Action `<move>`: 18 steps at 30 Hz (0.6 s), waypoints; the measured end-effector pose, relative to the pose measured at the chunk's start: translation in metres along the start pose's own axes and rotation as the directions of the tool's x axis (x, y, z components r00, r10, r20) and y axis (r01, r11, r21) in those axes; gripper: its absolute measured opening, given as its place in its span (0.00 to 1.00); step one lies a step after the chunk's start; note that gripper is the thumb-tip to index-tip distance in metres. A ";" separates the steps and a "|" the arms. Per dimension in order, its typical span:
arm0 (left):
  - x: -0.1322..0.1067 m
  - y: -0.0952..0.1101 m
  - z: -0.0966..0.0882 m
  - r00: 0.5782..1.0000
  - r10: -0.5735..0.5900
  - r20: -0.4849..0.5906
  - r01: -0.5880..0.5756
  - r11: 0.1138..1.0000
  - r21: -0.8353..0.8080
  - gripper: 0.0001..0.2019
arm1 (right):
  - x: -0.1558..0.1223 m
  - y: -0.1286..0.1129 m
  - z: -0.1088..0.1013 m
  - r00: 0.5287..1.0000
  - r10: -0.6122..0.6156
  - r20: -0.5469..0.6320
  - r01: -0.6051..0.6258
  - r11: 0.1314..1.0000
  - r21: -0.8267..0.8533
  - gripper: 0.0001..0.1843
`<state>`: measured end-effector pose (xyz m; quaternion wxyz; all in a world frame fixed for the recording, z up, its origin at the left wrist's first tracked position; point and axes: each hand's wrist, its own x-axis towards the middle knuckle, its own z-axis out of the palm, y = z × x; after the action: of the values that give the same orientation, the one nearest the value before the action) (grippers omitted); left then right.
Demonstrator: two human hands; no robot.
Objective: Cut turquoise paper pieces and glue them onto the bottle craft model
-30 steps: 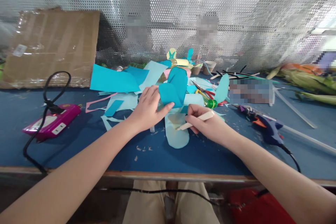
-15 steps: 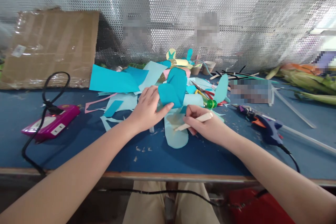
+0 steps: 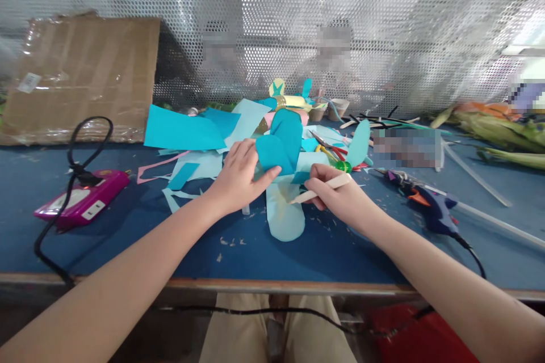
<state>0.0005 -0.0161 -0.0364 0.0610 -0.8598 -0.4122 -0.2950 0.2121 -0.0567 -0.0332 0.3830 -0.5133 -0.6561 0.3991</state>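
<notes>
In the middle of the table, my left hand (image 3: 238, 176) grips the left edge of a bright blue paper cutout (image 3: 283, 144), its thumb lying along the lower edge. Below that piece, a pale blue paper strip (image 3: 285, 221) with a rounded end reaches toward me. My right hand (image 3: 330, 187) is closed round a white pen (image 3: 336, 182). The pen's tip points down left, over the pale strip; I cannot tell whether it touches. Just beyond the right hand lie a pale blue paper roll (image 3: 310, 161) and a green shiny bottle neck (image 3: 343, 166).
Left are a purple power strip (image 3: 85, 198) with a black cable and a cardboard sheet (image 3: 85, 74). Blue paper sheets (image 3: 183, 129) and scraps lie behind my left hand. Right are scissors (image 3: 334, 150), a glue gun (image 3: 438, 210), glue sticks (image 3: 477, 176) and corn husks (image 3: 494, 130).
My right hand has shifted slightly up and right with the pen, uncovering more of the pale strip. My left hand and the blue cutout have stayed almost in place.
</notes>
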 end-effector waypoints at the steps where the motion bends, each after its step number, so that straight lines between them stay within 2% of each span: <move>1: 0.000 0.000 0.000 1.000 0.001 -0.003 -0.001 1.000 -0.001 0.16 | 0.000 0.000 0.000 1.000 0.000 0.010 0.000 1.000 0.010 0.13; 12: 0.000 0.001 -0.001 1.000 -0.009 0.003 0.009 1.000 0.005 0.14 | -0.001 0.001 0.001 0.996 0.004 0.087 -0.003 1.000 -0.014 0.11; 18: 0.000 0.001 -0.001 1.000 -0.012 0.002 0.012 1.000 0.018 0.15 | -0.002 -0.002 0.002 0.997 0.001 0.076 0.001 0.999 -0.033 0.11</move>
<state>0.0007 -0.0168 -0.0352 0.0666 -0.8570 -0.4203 -0.2907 0.2103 -0.0591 -0.0322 0.3492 -0.5039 -0.6768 0.4076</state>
